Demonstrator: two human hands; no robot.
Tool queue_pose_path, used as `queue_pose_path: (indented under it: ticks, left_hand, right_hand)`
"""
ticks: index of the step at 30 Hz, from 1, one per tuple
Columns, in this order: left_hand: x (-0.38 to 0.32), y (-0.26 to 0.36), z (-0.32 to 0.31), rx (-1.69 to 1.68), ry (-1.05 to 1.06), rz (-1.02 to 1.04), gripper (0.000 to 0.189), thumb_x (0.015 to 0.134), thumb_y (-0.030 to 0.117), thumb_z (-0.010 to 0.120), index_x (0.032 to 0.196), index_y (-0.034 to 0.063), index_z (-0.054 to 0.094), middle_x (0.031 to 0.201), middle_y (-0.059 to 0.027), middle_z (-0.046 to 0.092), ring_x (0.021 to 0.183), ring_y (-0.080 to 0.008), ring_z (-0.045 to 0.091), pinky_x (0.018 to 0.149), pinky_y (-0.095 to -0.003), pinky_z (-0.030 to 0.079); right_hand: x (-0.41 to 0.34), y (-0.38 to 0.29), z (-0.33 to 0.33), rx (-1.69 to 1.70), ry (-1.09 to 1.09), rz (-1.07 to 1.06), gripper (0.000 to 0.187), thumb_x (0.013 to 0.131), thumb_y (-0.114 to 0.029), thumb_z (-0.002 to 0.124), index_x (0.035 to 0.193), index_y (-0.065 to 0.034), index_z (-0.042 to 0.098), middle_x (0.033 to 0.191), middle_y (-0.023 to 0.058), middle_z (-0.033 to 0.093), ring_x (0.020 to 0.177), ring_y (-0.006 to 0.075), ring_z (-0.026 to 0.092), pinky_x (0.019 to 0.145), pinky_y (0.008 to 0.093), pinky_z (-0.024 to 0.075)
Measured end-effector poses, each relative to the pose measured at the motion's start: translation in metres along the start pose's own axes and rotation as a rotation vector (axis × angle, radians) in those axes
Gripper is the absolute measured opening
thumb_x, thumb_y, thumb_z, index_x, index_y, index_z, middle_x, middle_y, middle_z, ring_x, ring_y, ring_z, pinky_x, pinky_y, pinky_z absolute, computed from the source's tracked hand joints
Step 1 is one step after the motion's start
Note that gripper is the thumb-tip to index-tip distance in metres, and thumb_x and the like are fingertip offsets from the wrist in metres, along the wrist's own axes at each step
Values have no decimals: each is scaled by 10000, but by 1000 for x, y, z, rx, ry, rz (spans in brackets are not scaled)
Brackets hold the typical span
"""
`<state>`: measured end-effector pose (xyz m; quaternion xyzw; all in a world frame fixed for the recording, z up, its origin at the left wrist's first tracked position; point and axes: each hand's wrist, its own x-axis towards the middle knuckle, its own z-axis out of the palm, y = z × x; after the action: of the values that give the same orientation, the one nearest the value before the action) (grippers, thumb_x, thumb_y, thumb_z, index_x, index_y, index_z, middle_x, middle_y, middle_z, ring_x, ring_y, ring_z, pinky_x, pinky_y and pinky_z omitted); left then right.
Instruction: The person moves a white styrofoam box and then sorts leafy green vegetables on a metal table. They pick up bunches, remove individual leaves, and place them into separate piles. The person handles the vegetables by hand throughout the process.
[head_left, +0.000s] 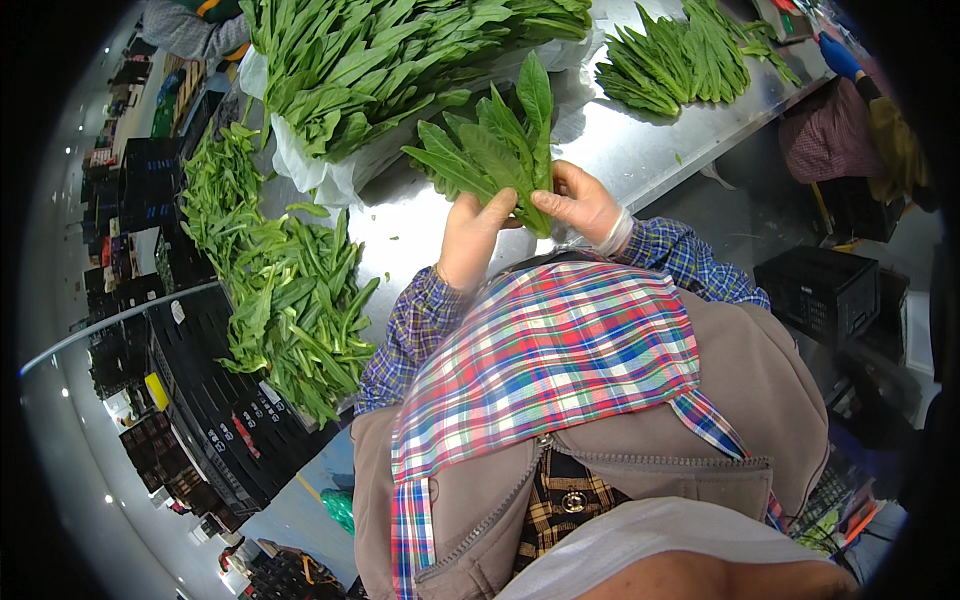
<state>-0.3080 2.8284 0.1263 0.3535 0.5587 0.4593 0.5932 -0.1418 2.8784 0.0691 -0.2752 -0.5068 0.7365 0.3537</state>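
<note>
Between both hands I hold a small bunch of long green leafy vegetable (491, 154), its leaf tips pointing away from me and its stems towards my apron. My left hand (478, 229) pinches the lower left of the bunch with the thumb in front. On the other side my right hand (583, 204) grips the stems, thumb across them. Thin clear gloves cover both hands. Beyond the bunch lies a big heap of the same leaves (375, 67) on white plastic sheeting (315, 169). Palms and some fingers are hidden behind the leaves.
A metal table (409, 240) lies before me. Loose leaves and trimmings (292, 300) cover its left side; neat bunches (679, 64) lie at the far right. Black crates (217, 405) stack at left, another crate (821, 292) at right. A co-worker's blue-gloved hand (838, 56) is at upper right.
</note>
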Motion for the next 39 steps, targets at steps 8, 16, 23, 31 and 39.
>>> queue_pose_path:
  ticks: [8, 16, 23, 31, 39]
  left_hand:
    - [-2, 4, 0, -29, 0, -4, 277, 873, 104, 510, 1102, -52, 524, 1029, -117, 609, 881, -191, 613, 763, -321, 532]
    - [4, -9, -3, 211, 101, 211, 268, 851, 97, 584, 1080, -33, 531, 973, -93, 618, 802, -150, 592, 697, -260, 485]
    - [2, -15, 3, 326, 88, 214, 292, 836, 76, 633, 1094, -10, 525, 1007, -90, 607, 866, -140, 583, 747, -275, 487]
    - [-4, -10, 1, 42, 115, 214, 314, 847, 66, 609, 1137, -4, 512, 1066, -78, 591, 937, -161, 564, 826, -290, 461]
    - [-11, -8, -1, 18, 141, 285, 291, 823, 11, 597, 1107, 4, 533, 1051, -67, 590, 921, -151, 562, 818, -290, 458]
  right_hand:
    - [0, -2, -5, 77, 6, 53, 460, 878, -264, 604, 1197, 32, 456, 1094, 106, 553, 1020, 174, 512, 901, 307, 409]
    - [1, -3, -2, 35, 112, -106, 667, 809, -218, 690, 1323, 9, 331, 1145, 107, 499, 1014, 192, 505, 890, 323, 420]
    - [13, -1, 11, -208, 160, -208, 743, 773, -232, 727, 1343, 1, 311, 1210, 135, 508, 1088, 234, 506, 902, 344, 430]
    - [13, -9, 10, 125, 101, -180, 535, 838, -44, 560, 1327, -15, 346, 1213, 102, 500, 1121, 192, 480, 954, 321, 383]
    - [-3, -25, 9, 156, 14, -210, 543, 854, -42, 532, 1349, -18, 309, 1280, 97, 449, 1167, 182, 446, 991, 337, 354]
